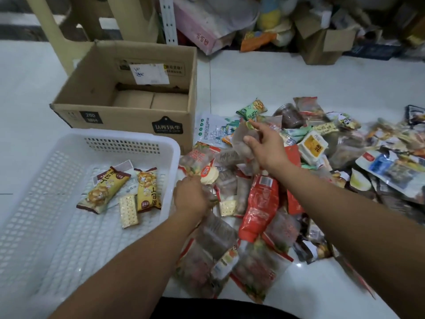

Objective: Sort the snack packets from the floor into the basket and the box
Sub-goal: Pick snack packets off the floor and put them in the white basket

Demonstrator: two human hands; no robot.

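My right hand [266, 150] pinches a grey packet [240, 137] between thumb and fingers, just above the pile of snack packets [259, 203] on the floor [322, 79]. My left hand [189, 198] rests knuckles-up on the pile beside the white basket [115, 135] — fingers hidden, so I cannot tell its grip. The basket holds two yellow packets [103, 189] and a cracker packet [128, 210]; the open box [119, 120] stands behind it.

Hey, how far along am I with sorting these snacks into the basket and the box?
Barely started. Done: a few packets lie in the basket; the box shows only bare cardboard inside. In hand: the right hand pinches a grey packet, and the left hand is at the pile's edge. Left: nearly the whole pile on the floor.
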